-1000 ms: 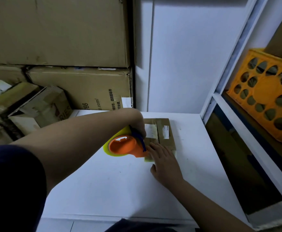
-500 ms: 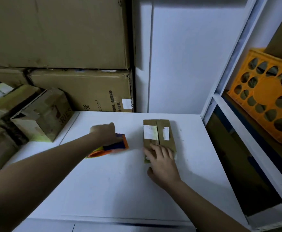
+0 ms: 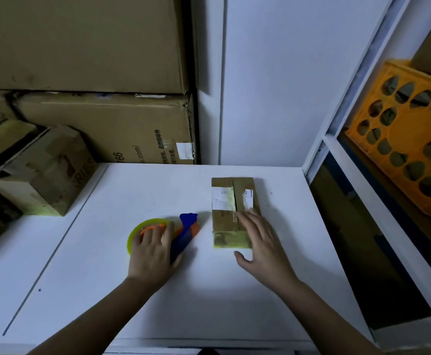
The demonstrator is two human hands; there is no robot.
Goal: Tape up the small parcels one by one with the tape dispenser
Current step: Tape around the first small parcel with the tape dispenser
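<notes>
**A:** Where did things stand on the white surface (image 3: 81,290)?

**B:** The small brown cardboard parcel (image 3: 231,201), with yellowish tape over its near end, lay flat right of centre. The right hand (image 3: 263,247) rested on its near corner, fingers straight and spread, gripping nothing. The orange-and-blue tape dispenser with its yellow-green roll (image 3: 168,233) lay on its side just left of the parcel, apart from it. The left hand (image 3: 151,254) lay over it, fingers loosely draped, not plainly clenched.

**A:** And doing the step well?

**B:** I judged it wise to press the tape end down firmly, and to set the dispenser where it wouldn't roll.
</notes>
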